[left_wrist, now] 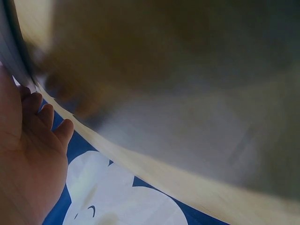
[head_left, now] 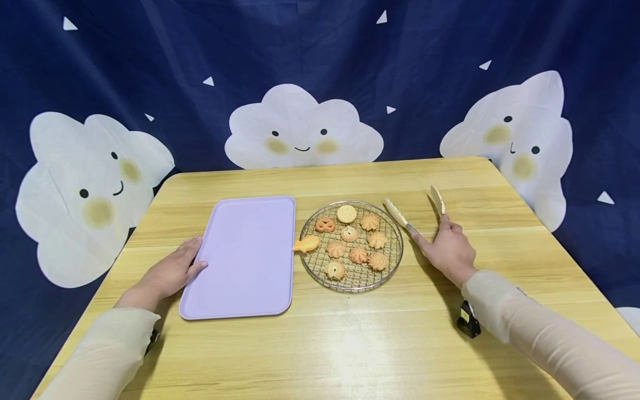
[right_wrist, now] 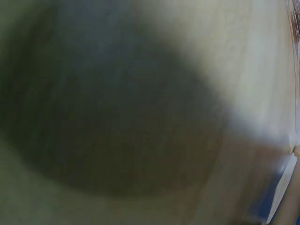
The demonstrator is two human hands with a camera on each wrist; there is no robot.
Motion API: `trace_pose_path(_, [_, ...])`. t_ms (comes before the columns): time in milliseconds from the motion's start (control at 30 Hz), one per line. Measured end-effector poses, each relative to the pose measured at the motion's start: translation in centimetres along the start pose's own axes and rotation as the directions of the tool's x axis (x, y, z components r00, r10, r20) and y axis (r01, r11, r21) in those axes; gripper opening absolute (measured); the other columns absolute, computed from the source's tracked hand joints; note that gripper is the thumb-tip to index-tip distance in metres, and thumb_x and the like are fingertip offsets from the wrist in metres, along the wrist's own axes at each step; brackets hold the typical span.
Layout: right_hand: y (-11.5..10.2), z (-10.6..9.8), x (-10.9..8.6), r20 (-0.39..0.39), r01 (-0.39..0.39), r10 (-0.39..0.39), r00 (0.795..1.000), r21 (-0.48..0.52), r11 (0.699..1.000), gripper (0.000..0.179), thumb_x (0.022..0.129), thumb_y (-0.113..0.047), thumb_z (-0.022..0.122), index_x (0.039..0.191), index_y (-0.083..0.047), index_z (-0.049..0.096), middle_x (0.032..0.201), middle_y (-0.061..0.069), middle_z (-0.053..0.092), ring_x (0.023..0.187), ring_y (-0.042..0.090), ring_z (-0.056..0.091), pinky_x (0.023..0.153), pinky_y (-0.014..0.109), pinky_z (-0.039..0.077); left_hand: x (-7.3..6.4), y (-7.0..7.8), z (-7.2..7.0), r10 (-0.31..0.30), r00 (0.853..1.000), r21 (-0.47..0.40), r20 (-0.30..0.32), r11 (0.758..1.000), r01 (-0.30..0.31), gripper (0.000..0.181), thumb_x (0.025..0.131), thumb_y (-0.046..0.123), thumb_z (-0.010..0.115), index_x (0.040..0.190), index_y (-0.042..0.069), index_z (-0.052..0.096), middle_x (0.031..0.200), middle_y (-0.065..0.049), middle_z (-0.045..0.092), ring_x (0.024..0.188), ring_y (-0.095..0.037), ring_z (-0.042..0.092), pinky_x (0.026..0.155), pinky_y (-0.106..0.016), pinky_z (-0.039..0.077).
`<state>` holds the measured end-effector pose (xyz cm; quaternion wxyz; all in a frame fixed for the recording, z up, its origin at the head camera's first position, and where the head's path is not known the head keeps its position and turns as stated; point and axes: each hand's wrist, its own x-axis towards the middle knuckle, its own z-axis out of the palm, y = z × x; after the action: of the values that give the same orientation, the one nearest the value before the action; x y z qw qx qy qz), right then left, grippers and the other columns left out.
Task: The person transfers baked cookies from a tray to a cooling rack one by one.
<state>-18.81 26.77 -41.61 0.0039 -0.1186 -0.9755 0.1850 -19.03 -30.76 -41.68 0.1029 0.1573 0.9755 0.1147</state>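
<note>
My left hand (head_left: 172,272) grips the left rim of a lilac rectangular tray (head_left: 240,255), thumb over the edge and the other fingers along its outer side. In the left wrist view the left hand (left_wrist: 35,145) shows half-curled fingers by the tray's dark edge. My right hand (head_left: 452,250) holds a pair of tongs (head_left: 397,214) whose two arms are spread wide, tips pointing away from me. A round wire cooling rack (head_left: 352,289) lies between tray and tongs, bearing several cookies (head_left: 358,255). One fish-shaped cookie (head_left: 307,243) overhangs the rack's left rim toward the tray.
All this lies on a light wooden table (head_left: 360,344). Behind it hangs a dark blue cloth (head_left: 320,50) with smiling clouds. Each wrist carries a small black camera (head_left: 468,319). Blur and shadow fill most of the right wrist view.
</note>
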Motion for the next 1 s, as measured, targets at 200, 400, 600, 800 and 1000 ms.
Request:
trace_pose_path(200, [0.23,0.39,-0.29,-0.044,0.026,-0.027,0.999,-0.025,0.999,0.105,0.086,-0.072,0.042,0.146,0.010,0.018,0.127,0.040,0.039,0.108,0.055,0.039,0.072,0.061,0.042,-0.05,-0.01,-0.05,0.001,1.000,-0.001,-0.001,1.000,-0.001,0.072,0.102,0.040,0.039,0.147,-0.010,0.016,0.152,-0.030,0.016,0.139,-0.046,0.013,0.110,-0.059,0.016])
trace_pose_path(400, [0.48,0.64,-0.26,-0.059,0.041,-0.043,0.997,-0.040,0.998,0.105,0.086,-0.073,0.040,0.145,0.011,0.020,0.130,0.039,0.040,0.109,0.055,0.037,0.081,0.062,0.039,0.02,-0.13,-0.03,0.005,1.000,0.003,-0.004,1.000,-0.005,0.072,0.102,0.041,0.039,0.147,-0.010,0.015,0.152,-0.029,0.016,0.139,-0.046,0.013,0.110,-0.059,0.016])
trace_pose_path(600, [0.50,0.64,-0.29,-0.046,0.045,-0.047,0.998,-0.037,0.998,0.103,0.087,-0.072,0.039,0.145,0.012,0.022,0.142,0.034,0.033,0.110,0.053,0.037,0.078,0.060,0.040,0.19,-0.11,-0.04,0.014,1.000,0.003,-0.011,1.000,-0.014,0.071,0.102,0.040,0.040,0.147,-0.011,0.016,0.151,-0.030,0.017,0.138,-0.046,0.014,0.110,-0.058,0.017])
trace_pose_path(800, [0.61,0.88,-0.26,-0.047,0.087,-0.090,0.995,-0.054,0.995,0.100,0.090,-0.068,0.040,0.144,0.014,0.022,0.147,0.032,0.024,0.115,0.055,0.033,0.079,0.062,0.040,0.38,-0.40,0.12,0.025,0.999,0.012,-0.022,1.000,-0.025,0.070,0.102,0.037,0.042,0.146,-0.012,0.017,0.150,-0.031,0.018,0.138,-0.046,0.015,0.110,-0.058,0.018])
trace_pose_path(1000, [0.56,0.48,-0.13,-0.058,0.121,-0.124,0.991,-0.064,0.991,0.099,0.090,-0.067,0.043,0.146,0.011,0.019,0.148,0.032,0.024,0.117,0.056,0.032,0.080,0.064,0.040,0.51,-0.90,-0.13,0.021,1.000,0.012,-0.020,1.000,-0.021,0.074,0.101,0.043,0.042,0.146,-0.011,0.019,0.150,-0.031,0.018,0.137,-0.047,0.016,0.109,-0.059,0.018])
